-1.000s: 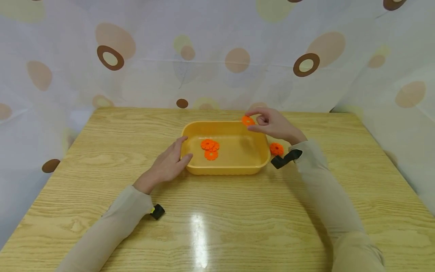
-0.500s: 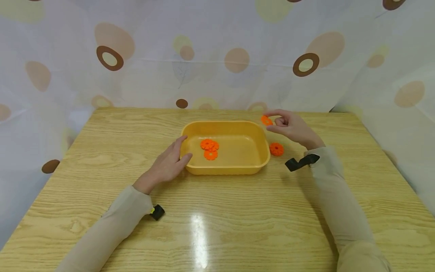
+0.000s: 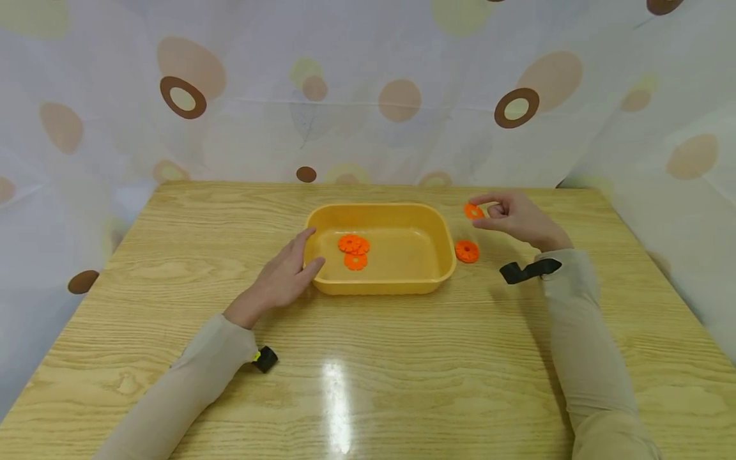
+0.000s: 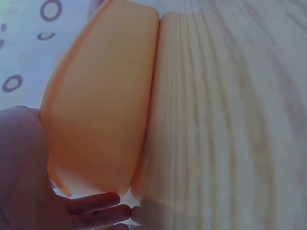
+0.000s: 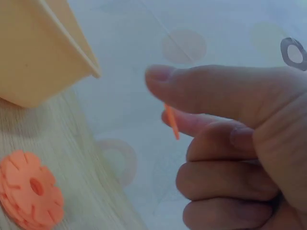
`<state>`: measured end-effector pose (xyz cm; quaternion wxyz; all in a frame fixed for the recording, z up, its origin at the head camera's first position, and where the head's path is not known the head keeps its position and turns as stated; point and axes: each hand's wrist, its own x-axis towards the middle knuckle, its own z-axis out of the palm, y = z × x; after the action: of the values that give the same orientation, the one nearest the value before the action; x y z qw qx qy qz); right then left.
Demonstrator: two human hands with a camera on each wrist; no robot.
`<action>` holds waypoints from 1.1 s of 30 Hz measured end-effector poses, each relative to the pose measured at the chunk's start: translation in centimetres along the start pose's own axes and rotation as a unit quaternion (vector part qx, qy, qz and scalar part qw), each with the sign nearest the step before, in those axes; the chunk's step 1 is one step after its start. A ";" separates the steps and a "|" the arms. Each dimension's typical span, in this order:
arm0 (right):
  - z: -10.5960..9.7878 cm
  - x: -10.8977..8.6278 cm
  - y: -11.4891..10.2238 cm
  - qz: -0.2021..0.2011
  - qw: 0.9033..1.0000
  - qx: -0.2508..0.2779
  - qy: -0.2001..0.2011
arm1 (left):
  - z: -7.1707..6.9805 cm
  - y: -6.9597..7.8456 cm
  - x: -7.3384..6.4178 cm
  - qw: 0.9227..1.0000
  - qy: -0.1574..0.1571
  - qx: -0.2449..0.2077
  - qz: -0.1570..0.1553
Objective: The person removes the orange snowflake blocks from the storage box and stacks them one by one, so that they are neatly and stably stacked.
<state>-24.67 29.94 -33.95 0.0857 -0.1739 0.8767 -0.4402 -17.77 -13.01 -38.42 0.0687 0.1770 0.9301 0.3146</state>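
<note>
My right hand [image 3: 520, 217] pinches an orange notched disc [image 3: 473, 212] between thumb and forefinger, raised to the right of a yellow plastic tub [image 3: 382, 289]. The right wrist view shows that disc [image 5: 173, 125] almost edge-on, with the other fingers curled into the palm. Below this hand, a small stack of similar discs [image 3: 467, 252] lies on the table against the tub's right end. Inside the tub, several overlapping orange discs [image 3: 355, 262] lie left of centre. My left hand [image 3: 282, 275] rests at the tub's left end, thumb at the rim and fingers extended along the outside [image 4: 98, 103].
The wooden table [image 3: 368, 377] runs back to a hanging patterned cloth [image 3: 356, 96], which also closes off both sides. Each sleeve carries a black strap at the wrist, the right one [image 3: 529, 271] close to the disc stack.
My right hand has moved right with the pinched disc, from over the tub's back right rim to beyond its right end. The left hand and the tub stay put.
</note>
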 end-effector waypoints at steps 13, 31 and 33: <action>-0.1 -0.4 1.6 0.054 0.995 -0.023 -0.086 | 0.0 0.2 -0.1 1.000 -0.004 -0.003 -0.003; 0.7 0.5 3.6 0.039 0.987 -0.003 -0.156 | -0.1 0.1 0.0 1.000 -0.005 -0.005 -0.003; 0.8 0.5 3.6 0.042 0.986 -0.007 -0.159 | -0.1 0.1 0.0 1.000 -0.007 -0.005 -0.004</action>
<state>-25.71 31.09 -37.32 0.2414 -0.2050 0.8616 -0.3967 -17.72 -12.94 -38.29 0.0775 0.1748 0.9288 0.3176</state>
